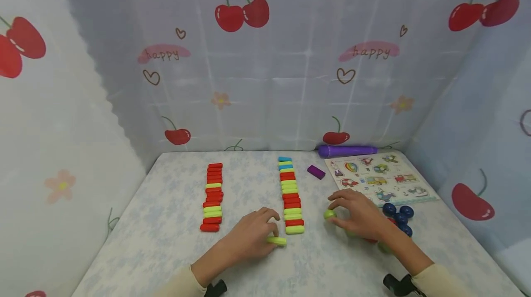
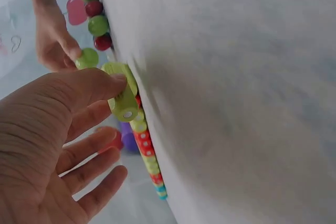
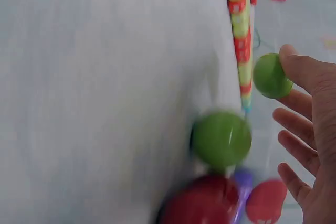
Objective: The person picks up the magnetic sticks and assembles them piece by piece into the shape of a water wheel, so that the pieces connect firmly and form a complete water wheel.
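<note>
Between thumb and forefinger, my left hand (image 1: 250, 236) pinches a yellow-green plastic stick (image 1: 279, 241), whose end shows a small pale hole in the left wrist view. The stick is just in front of the near end of a column of red, yellow-green and blue sticks (image 1: 292, 196). Further left runs a second column of red and yellow-green sticks (image 1: 214, 194). My right hand (image 1: 357, 211) pinches a light green ball (image 3: 270, 77) with thumb and forefinger, its other fingers spread. Below it lie a green ball (image 3: 221, 139) and a dark red ball (image 3: 202, 200), partly hidden by my hand in the head view.
Several dark blue balls (image 1: 400, 218) cluster right of my right hand. Behind it lies a picture board (image 1: 365, 181) with printed vehicles. A purple block (image 1: 316, 172) sits beside the right column, and a purple rod (image 1: 347, 151) lies at the back by the cherry-print curtain (image 1: 265, 71).
</note>
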`<action>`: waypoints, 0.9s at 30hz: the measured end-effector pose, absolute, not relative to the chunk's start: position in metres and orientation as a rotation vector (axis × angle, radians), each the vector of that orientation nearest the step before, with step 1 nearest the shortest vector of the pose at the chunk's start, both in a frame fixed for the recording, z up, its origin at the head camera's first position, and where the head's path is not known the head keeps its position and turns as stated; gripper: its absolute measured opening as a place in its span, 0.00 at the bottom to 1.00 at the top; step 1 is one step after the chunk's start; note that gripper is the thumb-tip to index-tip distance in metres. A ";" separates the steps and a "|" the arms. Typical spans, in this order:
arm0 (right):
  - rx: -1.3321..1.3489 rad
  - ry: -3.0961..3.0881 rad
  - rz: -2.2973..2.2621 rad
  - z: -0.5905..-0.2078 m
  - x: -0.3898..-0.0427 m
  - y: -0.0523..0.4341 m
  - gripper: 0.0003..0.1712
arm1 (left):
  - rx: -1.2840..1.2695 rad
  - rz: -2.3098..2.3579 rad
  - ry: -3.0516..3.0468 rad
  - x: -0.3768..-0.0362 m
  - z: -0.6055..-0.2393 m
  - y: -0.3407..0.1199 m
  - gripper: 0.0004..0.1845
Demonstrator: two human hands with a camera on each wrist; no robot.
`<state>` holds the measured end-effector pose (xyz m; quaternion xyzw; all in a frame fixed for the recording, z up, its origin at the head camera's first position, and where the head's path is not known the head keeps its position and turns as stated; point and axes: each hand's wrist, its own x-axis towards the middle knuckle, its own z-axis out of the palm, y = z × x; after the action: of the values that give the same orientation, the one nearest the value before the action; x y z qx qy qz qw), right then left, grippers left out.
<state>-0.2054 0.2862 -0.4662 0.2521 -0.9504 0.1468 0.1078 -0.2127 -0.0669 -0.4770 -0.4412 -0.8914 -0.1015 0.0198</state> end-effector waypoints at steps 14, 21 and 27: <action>1.188 -2.607 0.610 -0.485 -0.171 0.180 0.17 | -1.379 -0.466 -2.751 -0.202 -0.477 -0.103 0.07; 1.178 -2.567 0.641 -0.494 -0.170 0.172 0.17 | -1.456 -0.469 -2.743 -0.207 -0.478 -0.102 0.07; 1.059 -2.699 0.630 -0.491 -0.173 0.175 0.18 | -1.507 -0.479 -2.798 -0.218 -0.482 -0.103 0.08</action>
<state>-0.1732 0.1748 -0.4905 0.3555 -0.9062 0.2115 0.0870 -0.2184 -0.1031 -0.4817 -0.4685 -0.8701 -0.1491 -0.0362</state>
